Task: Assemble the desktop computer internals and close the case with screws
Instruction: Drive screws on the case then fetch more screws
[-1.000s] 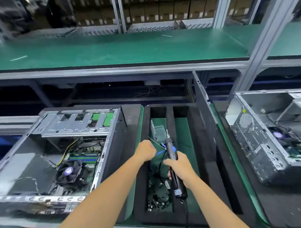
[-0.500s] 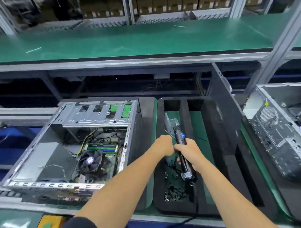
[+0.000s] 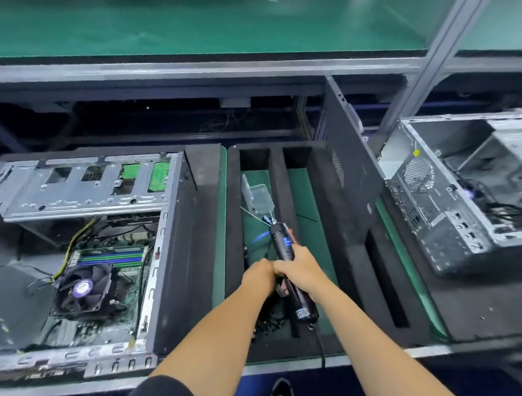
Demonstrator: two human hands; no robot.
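1. screwdriver [image 3: 284, 247] over foam tray [image 3: 352, 260], right hand [image 3: 298, 268] wrapped round its body.
2. left hand [image 3: 258, 277] fisted against right; contents can't tell.
3. open case [image 3: 74, 250] left of tray.
4. labels unreadable.

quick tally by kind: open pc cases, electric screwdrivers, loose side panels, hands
open PC cases: 2, left case, right case
electric screwdriver: 1
leaning side panel: 1
hands: 2, left hand, right hand
total: 6
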